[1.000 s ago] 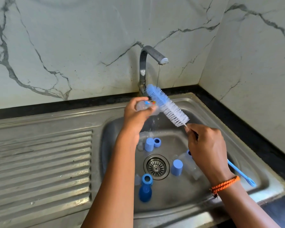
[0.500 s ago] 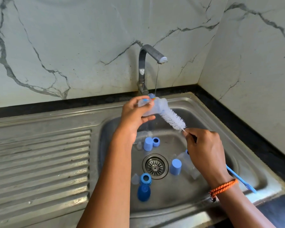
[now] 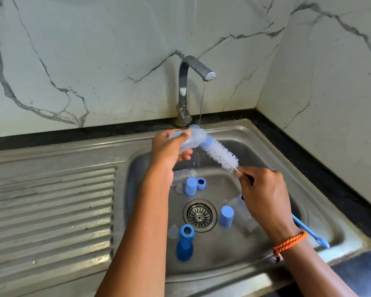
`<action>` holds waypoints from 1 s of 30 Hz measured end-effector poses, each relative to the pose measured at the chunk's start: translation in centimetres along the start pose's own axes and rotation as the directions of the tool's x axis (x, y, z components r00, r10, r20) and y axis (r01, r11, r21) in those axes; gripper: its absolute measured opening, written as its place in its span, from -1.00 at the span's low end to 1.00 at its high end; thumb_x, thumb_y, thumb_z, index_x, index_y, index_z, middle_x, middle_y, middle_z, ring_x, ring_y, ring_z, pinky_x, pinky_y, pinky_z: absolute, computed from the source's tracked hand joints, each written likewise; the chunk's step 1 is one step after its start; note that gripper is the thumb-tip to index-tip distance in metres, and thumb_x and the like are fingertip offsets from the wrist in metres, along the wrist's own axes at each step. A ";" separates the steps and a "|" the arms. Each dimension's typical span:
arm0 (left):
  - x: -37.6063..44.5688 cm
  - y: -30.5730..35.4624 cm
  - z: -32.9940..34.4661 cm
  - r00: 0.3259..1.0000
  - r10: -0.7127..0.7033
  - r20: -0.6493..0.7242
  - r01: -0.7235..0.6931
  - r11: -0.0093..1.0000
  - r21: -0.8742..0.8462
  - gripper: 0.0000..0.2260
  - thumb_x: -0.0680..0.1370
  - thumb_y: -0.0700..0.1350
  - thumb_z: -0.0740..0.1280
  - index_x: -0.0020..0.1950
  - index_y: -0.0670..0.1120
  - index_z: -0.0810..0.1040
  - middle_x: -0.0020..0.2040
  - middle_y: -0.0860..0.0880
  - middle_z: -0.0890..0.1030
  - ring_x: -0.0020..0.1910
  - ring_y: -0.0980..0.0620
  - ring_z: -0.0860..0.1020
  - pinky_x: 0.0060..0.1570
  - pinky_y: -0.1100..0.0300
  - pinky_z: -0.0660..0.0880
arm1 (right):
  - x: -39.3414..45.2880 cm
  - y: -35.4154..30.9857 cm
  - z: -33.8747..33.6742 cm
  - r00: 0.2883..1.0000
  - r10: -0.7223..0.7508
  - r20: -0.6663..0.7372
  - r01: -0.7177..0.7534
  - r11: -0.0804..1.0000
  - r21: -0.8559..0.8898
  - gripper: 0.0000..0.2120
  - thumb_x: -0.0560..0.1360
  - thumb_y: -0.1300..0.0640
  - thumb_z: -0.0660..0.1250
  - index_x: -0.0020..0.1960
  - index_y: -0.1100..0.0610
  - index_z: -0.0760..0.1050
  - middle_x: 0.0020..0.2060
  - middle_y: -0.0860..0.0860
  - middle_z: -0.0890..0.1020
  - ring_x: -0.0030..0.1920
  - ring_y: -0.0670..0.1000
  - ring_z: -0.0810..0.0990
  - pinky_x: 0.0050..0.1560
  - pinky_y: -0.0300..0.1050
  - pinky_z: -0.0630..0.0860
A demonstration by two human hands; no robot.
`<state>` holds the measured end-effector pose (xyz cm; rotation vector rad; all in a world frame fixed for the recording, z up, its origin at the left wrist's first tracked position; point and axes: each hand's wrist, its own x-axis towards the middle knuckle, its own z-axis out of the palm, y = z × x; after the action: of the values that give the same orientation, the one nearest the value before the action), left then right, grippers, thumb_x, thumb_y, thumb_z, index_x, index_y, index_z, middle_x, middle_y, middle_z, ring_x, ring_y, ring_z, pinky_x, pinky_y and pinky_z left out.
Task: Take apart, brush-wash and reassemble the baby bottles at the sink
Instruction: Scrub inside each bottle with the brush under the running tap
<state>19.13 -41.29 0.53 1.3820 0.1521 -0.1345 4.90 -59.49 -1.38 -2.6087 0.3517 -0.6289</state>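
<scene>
Over the sink (image 3: pixel 308 213) we see the brush (image 3: pixel 220 154) head now pushed into the bottle (image 3: pixel 187 139) under the tap's trickle; scrubbing has begun. Left hand (image 3: pixel 169 151) fingers wrap the bottle; right hand (image 3: pixel 263 194) fingers pinch the brush stem.

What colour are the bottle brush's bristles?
White along most of the bottle brush, blue at the tip end inside the clear bottle. Head view shows it.

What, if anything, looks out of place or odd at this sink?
Nothing looks damaged or spilled. Loose blue caps and collars lie scattered in the sink basin, as expected mid-wash. The left hand holds a clear bottle under the tap; the right hand works the brush into it.
</scene>
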 end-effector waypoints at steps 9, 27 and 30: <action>1.3 -1.2 -1.0 0.920 0.347 -0.183 -0.319 0.933 0.165 -0.64 0.38 -0.36 0.54 0.03 0.02 0.63 0.10 0.07 0.68 0.10 0.01 0.66 0.08 -0.07 0.66 | -1.2 0.1 -0.7 1.000 -0.010 -0.026 0.007 0.997 -0.078 -0.73 0.61 0.17 0.33 -0.26 0.16 0.47 -0.44 0.06 0.53 -0.40 0.23 0.40 -0.42 0.10 0.49; 0.8 -0.9 -1.6 0.869 0.489 0.072 -0.456 0.736 0.500 -0.54 0.28 -0.34 0.57 -0.01 0.16 0.66 0.09 0.15 0.66 0.05 0.10 0.62 0.03 0.06 0.61 | -1.3 -0.7 -0.5 0.998 -0.044 0.034 0.049 0.990 -0.136 -0.72 0.53 0.28 0.30 -0.32 0.16 0.34 -0.47 0.05 0.36 -0.39 0.23 0.31 -0.43 0.10 0.40; 0.1 -0.4 -1.4 0.896 0.288 0.338 -0.404 0.844 0.352 -0.53 0.25 -0.41 0.59 -0.01 0.08 0.71 0.08 0.12 0.71 0.05 0.02 0.68 0.01 0.09 0.63 | -0.7 -0.5 -0.3 1.000 -0.026 0.011 0.027 0.992 -0.124 -0.71 0.53 0.28 0.29 -0.33 0.15 0.32 -0.48 0.04 0.38 -0.41 0.21 0.31 -0.43 0.09 0.41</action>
<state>19.11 -39.97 -0.15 1.7769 -0.3856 -0.0501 4.25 -58.91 -1.20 -2.7377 0.3643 -0.6219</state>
